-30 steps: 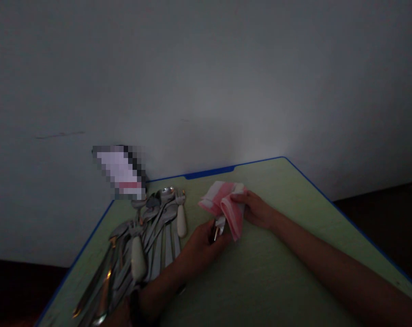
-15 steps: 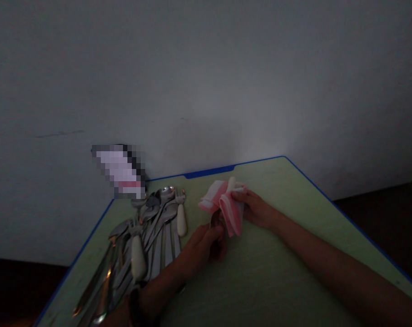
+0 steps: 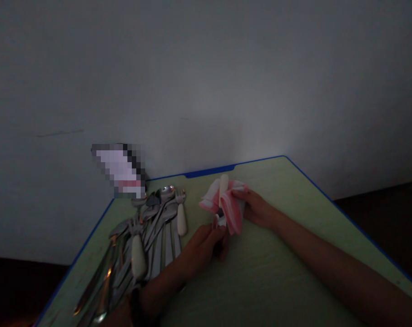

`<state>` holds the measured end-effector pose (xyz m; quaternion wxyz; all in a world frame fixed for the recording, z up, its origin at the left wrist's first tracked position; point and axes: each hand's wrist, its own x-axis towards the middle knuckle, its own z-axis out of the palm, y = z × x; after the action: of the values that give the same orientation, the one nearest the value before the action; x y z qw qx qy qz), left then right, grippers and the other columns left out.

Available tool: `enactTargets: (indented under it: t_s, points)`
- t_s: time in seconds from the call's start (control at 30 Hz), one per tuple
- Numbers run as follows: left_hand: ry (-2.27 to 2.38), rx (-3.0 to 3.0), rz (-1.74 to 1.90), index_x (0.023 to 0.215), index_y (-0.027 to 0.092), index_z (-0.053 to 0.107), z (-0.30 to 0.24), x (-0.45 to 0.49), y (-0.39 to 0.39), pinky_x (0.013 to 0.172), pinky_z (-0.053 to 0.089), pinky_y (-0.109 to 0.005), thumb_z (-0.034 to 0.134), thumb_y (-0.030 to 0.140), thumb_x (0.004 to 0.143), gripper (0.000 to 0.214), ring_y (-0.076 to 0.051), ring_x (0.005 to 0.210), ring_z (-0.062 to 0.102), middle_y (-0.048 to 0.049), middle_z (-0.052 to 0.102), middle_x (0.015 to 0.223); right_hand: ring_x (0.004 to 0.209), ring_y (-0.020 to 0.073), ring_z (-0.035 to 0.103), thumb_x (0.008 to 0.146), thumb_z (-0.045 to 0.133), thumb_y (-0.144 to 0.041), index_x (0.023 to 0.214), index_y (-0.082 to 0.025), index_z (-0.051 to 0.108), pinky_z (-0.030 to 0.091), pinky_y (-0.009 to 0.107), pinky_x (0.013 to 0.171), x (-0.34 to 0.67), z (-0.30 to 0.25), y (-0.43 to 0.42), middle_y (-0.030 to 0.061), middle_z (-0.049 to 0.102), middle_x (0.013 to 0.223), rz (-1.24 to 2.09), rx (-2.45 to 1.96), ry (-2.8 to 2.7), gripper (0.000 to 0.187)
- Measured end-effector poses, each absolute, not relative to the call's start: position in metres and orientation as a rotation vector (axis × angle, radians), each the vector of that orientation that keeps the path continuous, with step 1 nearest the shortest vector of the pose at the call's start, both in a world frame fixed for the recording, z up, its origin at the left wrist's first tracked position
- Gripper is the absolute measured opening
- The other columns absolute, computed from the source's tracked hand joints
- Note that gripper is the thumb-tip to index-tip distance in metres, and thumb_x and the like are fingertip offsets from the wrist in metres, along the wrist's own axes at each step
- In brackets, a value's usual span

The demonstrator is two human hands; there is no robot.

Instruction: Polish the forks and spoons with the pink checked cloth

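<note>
My right hand [image 3: 256, 210] grips a pink and white cloth [image 3: 231, 206] bunched over a piece of cutlery with a white handle [image 3: 223, 186] that sticks up out of the folds. My left hand [image 3: 206, 243] is closed on the metal end of that utensil [image 3: 219, 221] just below the cloth. Both hands hover low over a pale green table [image 3: 280, 272]. The scene is dim, and I cannot make out whether the utensil is a fork or a spoon.
A row of several spoons and forks [image 3: 147, 236], some with white handles, lies on the table's left side. The table has a blue edge [image 3: 209, 171] and stands against a grey wall. A blurred-out object [image 3: 119, 170] sits at the far left corner.
The white handle has pushed up out of the top of the cloth, and my left hand has shifted slightly along the utensil's metal end. The cutlery row has not moved.
</note>
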<state>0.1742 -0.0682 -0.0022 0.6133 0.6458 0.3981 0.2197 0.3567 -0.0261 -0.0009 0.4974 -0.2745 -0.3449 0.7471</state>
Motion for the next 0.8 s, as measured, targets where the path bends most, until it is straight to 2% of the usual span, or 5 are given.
enactTargets:
  t_s: [0.23, 0.43, 0.57, 0.63, 0.8]
  points:
    - [0.898, 1.501, 0.507, 0.061, 0.016, 0.052, -0.0011, 0.1732, -0.0687, 0.046, 0.032, -0.021, 0.035, 0.039, 0.089, 0.040, -0.009, 0.045, 0.041, 0.0030, 0.050, 0.050, 0.067, 0.0133, 0.061, 0.073, 0.066, -0.035, 0.084, -0.016, 0.062, 0.047, 0.025, 0.067, 0.3557, -0.0056, -0.0219, 0.0006, 0.067, 0.074, 1.784, -0.655, -0.713, 0.022]
    - [0.881, 1.468, 0.555, 0.087, 0.017, 0.053, 0.0039, 0.1755, -0.0689, 0.046, 0.033, -0.020, 0.037, 0.027, 0.085, 0.020, -0.010, 0.044, 0.042, 0.0044, 0.053, 0.053, 0.080, 0.0174, 0.063, 0.079, 0.058, -0.041, 0.088, -0.018, 0.060, 0.048, 0.031, 0.078, 0.3555, -0.0046, -0.0176, 0.0015, 0.068, 0.078, 1.791, -0.638, -0.489, 0.025]
    - [0.896, 1.503, 0.551, 0.087, 0.016, 0.053, 0.0062, 0.1762, -0.0693, 0.047, 0.034, -0.020, 0.039, 0.029, 0.087, 0.019, -0.010, 0.048, 0.044, 0.0038, 0.053, 0.055, 0.091, 0.0196, 0.062, 0.081, 0.053, -0.047, 0.093, -0.018, 0.059, 0.046, 0.034, 0.084, 0.3573, -0.0002, -0.0198, 0.0041, 0.069, 0.086, 1.857, -0.608, -0.485, 0.033]
    - [0.906, 1.516, 0.545, 0.086, 0.016, 0.053, 0.0063, 0.1759, -0.0695, 0.047, 0.034, -0.020, 0.040, 0.030, 0.087, 0.019, -0.010, 0.049, 0.045, 0.0035, 0.052, 0.057, 0.090, 0.0199, 0.062, 0.080, 0.054, -0.048, 0.092, -0.017, 0.060, 0.046, 0.034, 0.083, 0.3578, 0.0005, -0.0211, 0.0043, 0.069, 0.085, 1.879, -0.604, -0.497, 0.033]
    - [0.905, 1.568, 0.514, 0.074, 0.017, 0.050, 0.0084, 0.1755, -0.0698, 0.048, 0.033, -0.020, 0.038, 0.026, 0.087, 0.020, -0.010, 0.048, 0.042, 0.0036, 0.051, 0.056, 0.069, 0.0158, 0.063, 0.078, 0.060, -0.036, 0.086, -0.016, 0.060, 0.049, 0.029, 0.072, 0.3579, -0.0026, -0.0217, 0.0018, 0.068, 0.074, 1.874, -0.618, -0.516, 0.022]
